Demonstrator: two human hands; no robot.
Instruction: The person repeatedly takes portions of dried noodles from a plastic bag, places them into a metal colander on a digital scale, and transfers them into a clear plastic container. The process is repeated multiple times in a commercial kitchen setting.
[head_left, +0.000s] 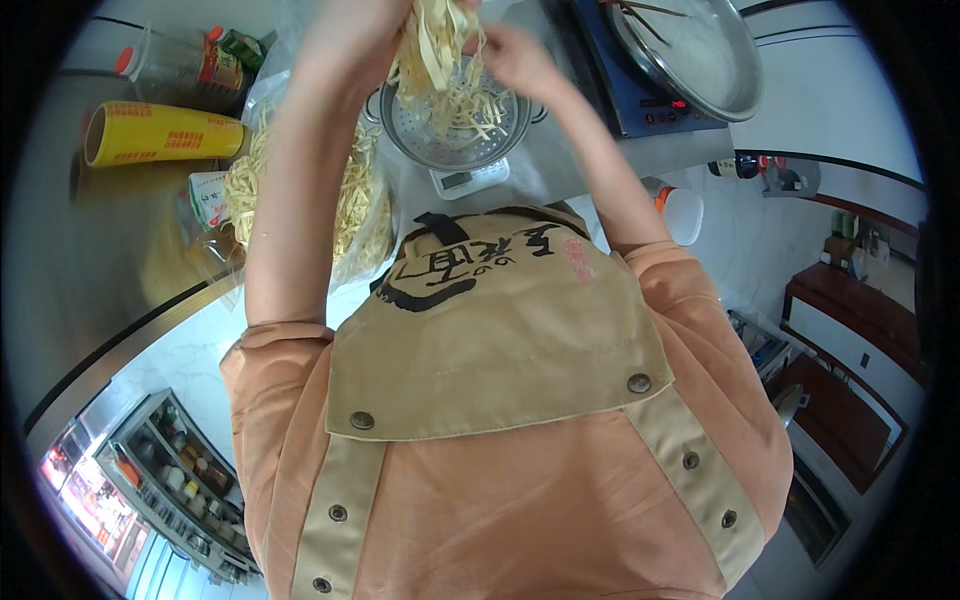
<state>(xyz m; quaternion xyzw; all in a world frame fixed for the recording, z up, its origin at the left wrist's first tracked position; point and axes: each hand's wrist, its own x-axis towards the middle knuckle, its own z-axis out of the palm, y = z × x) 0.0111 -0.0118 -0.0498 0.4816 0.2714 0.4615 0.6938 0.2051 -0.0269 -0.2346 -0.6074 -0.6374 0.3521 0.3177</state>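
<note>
At the top edge, my left hand (367, 26) grips a bundle of flat pale-yellow noodles (435, 52), which hangs down over a metal colander (409, 146). The hand is partly cut off by the frame. My right hand (517, 60) is at the right side of the bundle, its blurred fingertips against the strands; whether they pinch any is not clear. Loose noodles lie in the two-handled colander, which rests on a white digital kitchen scale (472, 180). Under my left forearm, a clear plastic bag (375, 251) holds a large heap of similar noodles (356, 210).
A blue induction cooker (637, 116) at upper right carries a wide steel pot (697, 52) of cloudy liquid with chopsticks (645, 22) across its rim. On the left steel counter (112, 247) are a yellow tube (165, 135) and a red-capped plastic jar (169, 71). A shelf unit (176, 480) stands behind.
</note>
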